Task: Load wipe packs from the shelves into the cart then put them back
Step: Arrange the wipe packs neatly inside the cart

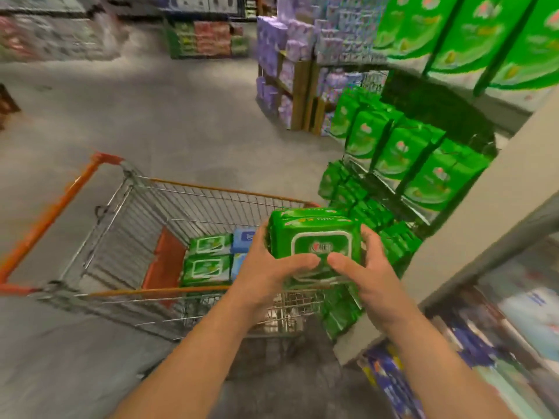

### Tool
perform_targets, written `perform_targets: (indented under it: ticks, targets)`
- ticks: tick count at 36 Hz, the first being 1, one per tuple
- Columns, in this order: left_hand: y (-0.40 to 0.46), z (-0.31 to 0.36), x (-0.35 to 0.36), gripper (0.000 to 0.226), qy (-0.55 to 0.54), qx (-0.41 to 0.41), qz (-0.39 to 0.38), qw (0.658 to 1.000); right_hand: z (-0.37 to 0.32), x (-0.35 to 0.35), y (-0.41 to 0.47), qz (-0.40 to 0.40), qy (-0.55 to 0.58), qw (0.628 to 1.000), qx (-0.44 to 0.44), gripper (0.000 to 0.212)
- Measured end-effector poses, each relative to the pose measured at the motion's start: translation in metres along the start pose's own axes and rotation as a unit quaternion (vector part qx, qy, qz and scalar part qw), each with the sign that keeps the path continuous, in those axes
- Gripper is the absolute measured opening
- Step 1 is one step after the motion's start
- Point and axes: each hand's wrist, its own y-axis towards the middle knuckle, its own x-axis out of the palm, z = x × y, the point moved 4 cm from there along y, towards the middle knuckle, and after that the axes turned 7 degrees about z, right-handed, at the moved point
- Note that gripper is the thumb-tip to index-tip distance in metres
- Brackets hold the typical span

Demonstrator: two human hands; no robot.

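Here, your left hand (266, 267) and right hand (363, 267) clamp curled fingers around a green wipe pack (317, 240), held above the cart (193, 189) beside the shelves (447, 237). Green and blue packs already lie inside. Whether you're loading or returning is unclear; either way, carry it level.

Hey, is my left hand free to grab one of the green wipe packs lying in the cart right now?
Probably not yet: the left hand and right hand both grip a stack of green wipe packs above the cart. Nothing else blocks the packs in the cart.
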Motion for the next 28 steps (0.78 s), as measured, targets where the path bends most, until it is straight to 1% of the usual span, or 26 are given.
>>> perform_targets:
  ticks: [1,2,4,5,8,11,13,15,16,18,22,25,27,28]
  targets:
    - [0.004,0.0,-0.007,0.091,-0.003,-0.004,0.004,1.0,0.005,0.008,0.005,-0.002,0.006,1.0,0.007,0.095]
    - [0.005,0.0,-0.009,0.091,-0.001,-0.006,0.006,1.0,0.006,0.012,0.006,-0.007,0.005,1.0,0.01,0.095]
    - [0.016,-0.005,-0.023,0.087,0.008,-0.011,0.015,1.0,0.01,0.027,0.016,-0.025,-0.005,1.0,0.011,0.078]
    - [0.02,-0.007,-0.027,0.083,0.012,-0.015,0.023,1.0,0.012,0.03,0.018,-0.03,-0.009,0.999,0.016,0.072]
    - [0.039,-0.018,-0.041,0.074,0.032,-0.033,0.043,0.998,0.019,0.042,0.034,-0.033,-0.024,0.999,0.033,0.071]
    - [0.056,-0.028,-0.048,0.063,0.068,-0.065,0.042,0.995,0.033,0.045,0.051,-0.031,-0.036,0.997,0.061,0.07]
    - [0.069,-0.035,-0.05,0.051,0.099,-0.086,0.033,0.991,0.046,0.045,0.063,-0.03,-0.06,0.995,0.08,0.059]
    - [0.083,-0.041,-0.054,0.04,0.141,-0.105,0.027,0.984,0.062,0.045,0.078,-0.029,-0.092,0.99,0.101,0.037]
    - [0.091,-0.045,-0.056,0.038,0.161,-0.113,0.025,0.98,0.071,0.045,0.086,-0.032,-0.104,0.988,0.111,0.031]
    - [0.108,-0.052,-0.06,0.037,0.182,-0.129,0.028,0.974,0.087,0.047,0.102,-0.042,-0.114,0.984,0.131,0.026]
    - [0.147,-0.067,-0.061,0.033,0.19,-0.167,0.037,0.967,0.112,0.047,0.139,-0.054,-0.111,0.976,0.181,0.023]
    - [0.175,-0.078,-0.062,0.027,0.217,-0.188,0.044,0.957,0.126,0.049,0.163,-0.087,-0.096,0.967,0.218,0.027]
    - [0.196,-0.088,-0.065,0.022,0.237,-0.199,0.051,0.949,0.135,0.05,0.182,-0.086,-0.082,0.962,0.248,0.031]
    - [0.206,-0.092,-0.066,0.02,0.241,-0.205,0.052,0.947,0.138,0.052,0.191,-0.084,-0.078,0.958,0.263,0.036]
